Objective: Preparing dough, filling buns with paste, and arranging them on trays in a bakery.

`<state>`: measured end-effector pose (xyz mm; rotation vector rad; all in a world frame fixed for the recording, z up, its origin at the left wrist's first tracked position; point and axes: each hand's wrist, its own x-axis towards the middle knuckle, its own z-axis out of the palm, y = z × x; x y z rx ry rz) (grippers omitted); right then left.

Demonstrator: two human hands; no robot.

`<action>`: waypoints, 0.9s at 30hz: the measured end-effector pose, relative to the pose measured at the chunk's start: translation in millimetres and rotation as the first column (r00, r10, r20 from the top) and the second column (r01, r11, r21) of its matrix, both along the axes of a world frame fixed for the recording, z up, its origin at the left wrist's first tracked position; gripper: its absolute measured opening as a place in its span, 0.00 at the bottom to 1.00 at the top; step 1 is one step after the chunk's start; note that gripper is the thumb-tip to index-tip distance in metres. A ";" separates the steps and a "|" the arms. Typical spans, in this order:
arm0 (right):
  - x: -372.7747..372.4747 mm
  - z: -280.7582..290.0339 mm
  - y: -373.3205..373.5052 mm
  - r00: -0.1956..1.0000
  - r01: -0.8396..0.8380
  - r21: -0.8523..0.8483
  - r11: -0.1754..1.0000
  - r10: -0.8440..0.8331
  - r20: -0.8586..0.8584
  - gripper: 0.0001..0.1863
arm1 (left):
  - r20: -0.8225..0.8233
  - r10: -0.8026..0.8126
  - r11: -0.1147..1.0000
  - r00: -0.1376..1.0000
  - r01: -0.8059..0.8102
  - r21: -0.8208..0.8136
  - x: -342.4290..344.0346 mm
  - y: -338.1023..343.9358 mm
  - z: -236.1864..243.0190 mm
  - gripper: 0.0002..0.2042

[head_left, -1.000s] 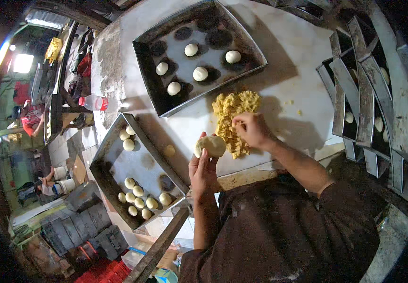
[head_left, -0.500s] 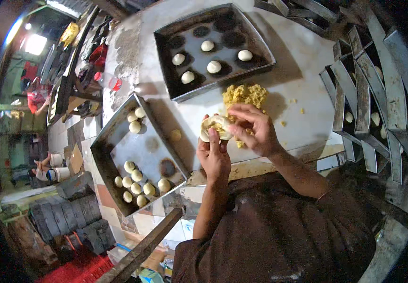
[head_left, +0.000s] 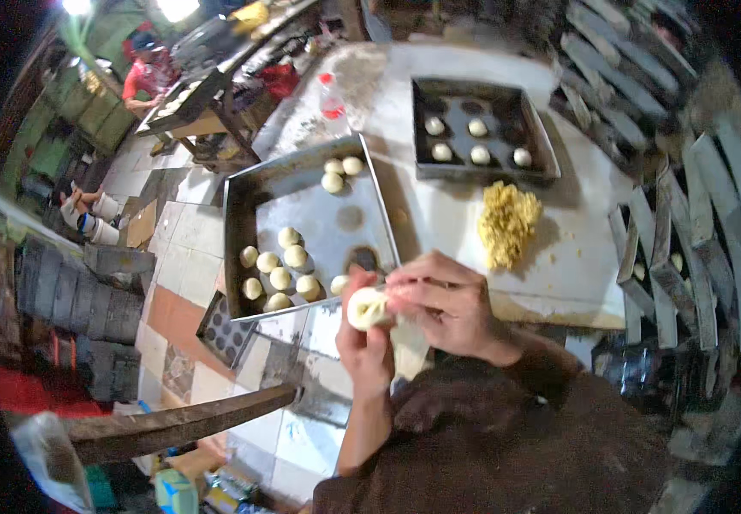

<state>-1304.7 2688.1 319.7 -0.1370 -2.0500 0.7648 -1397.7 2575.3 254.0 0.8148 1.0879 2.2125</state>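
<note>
The pale table (head_left: 593, 193) takes up the middle of the room; the near tray (head_left: 246, 201) sits at its left edge, and the far tray (head_left: 486, 169) stands smaller beyond. From here I see the right hand (head_left: 447, 304) bent, its blurred fingertips at the dough's edge; whether they pinch it, I can't tell. The left hand (head_left: 362, 351) grips the dough (head_left: 368, 308) upright, just beside the near tray's corner. Yellow filling (head_left: 507, 224) lies heaped below the far tray. Smallest are the round balls (head_left: 295, 256), scattered in both trays.
</note>
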 end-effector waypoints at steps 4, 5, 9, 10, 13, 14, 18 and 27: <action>-16.8 12.5 -59.9 0.920 -0.176 -0.561 0.809 0.338 0.199 0.12 | -0.383 0.269 0.961 0.884 -0.271 0.051 -18.2 -75.9 2.7 0.17; -19.6 10.5 -71.5 0.861 -0.207 -0.721 0.662 0.473 0.187 0.11 | -0.502 0.321 0.938 0.803 -0.344 0.050 -19.0 -91.3 5.8 0.13; -38.9 10.3 -112.8 0.930 -0.345 -0.094 0.934 0.354 0.102 0.17 | -0.717 0.509 0.768 0.476 -0.627 0.128 -20.3 -127.5 8.8 0.18; -39.9 21.1 -131.1 0.915 -0.355 -0.161 0.921 0.378 0.143 0.20 | -0.707 0.524 0.762 0.475 -0.632 0.141 -21.0 -137.5 15.4 0.18; -47.4 21.4 -146.2 0.930 -0.318 0.053 0.947 0.300 0.215 0.18 | -0.843 0.379 0.701 0.381 -0.713 -0.007 -24.9 -153.4 29.2 0.24; -50.2 19.6 -144.0 0.930 -0.317 0.057 0.947 0.298 0.214 0.18 | -0.692 0.472 0.759 0.546 -0.651 0.004 -26.4 -152.0 30.5 0.26; -57.3 31.3 -122.1 0.913 -0.337 -0.061 0.940 0.342 0.221 0.17 | -0.169 0.353 0.932 0.920 -0.331 0.146 -36.5 -137.9 12.4 0.22; -73.9 29.2 -56.6 0.973 -0.232 -0.132 0.964 0.232 -0.011 0.12 | -0.412 0.533 0.844 0.739 -0.497 0.201 -73.4 -35.1 28.3 0.17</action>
